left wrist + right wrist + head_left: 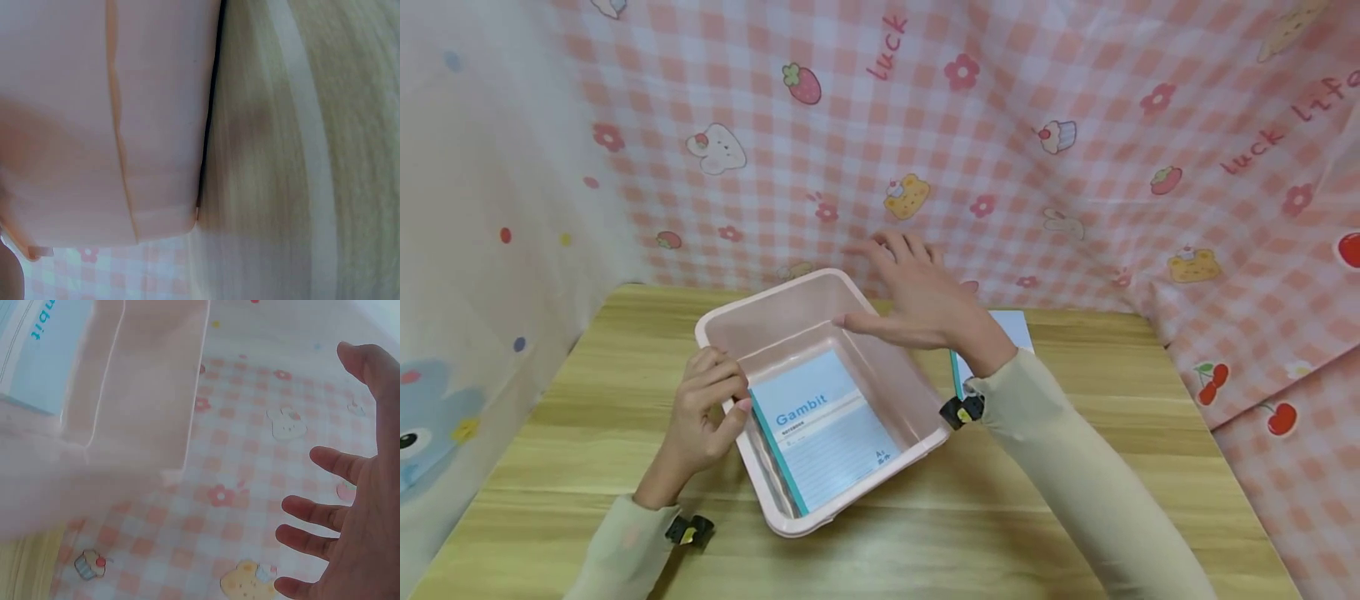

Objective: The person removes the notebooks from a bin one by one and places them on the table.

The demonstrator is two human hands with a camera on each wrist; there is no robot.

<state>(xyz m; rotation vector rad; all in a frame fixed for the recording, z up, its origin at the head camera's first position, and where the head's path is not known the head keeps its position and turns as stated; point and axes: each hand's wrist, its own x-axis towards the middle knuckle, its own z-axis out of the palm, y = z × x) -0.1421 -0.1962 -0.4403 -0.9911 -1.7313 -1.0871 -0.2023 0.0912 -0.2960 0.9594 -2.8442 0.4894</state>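
A pale pink plastic storage bin (797, 312) stands at an angle on the wooden table. Inside it lies a light blue notebook (823, 425) with a green spine and "Gambit" on its cover, face up on the bottom. My left hand (703, 408) grips the bin's left rim, its fingers curled over the edge. In the left wrist view the bin's outer wall (156, 125) fills the left half. My right hand (917, 300) is raised over the bin's far right side, fingers spread and holding nothing. The right wrist view shows the same hand (356, 500) apart from the bin.
Another notebook (1013, 327) with a green spine lies on the table behind my right wrist, partly hidden by it. A pink checked cloth (850, 150) hangs along the table's back edge, and a white printed cloth (497, 192) hangs at the left.
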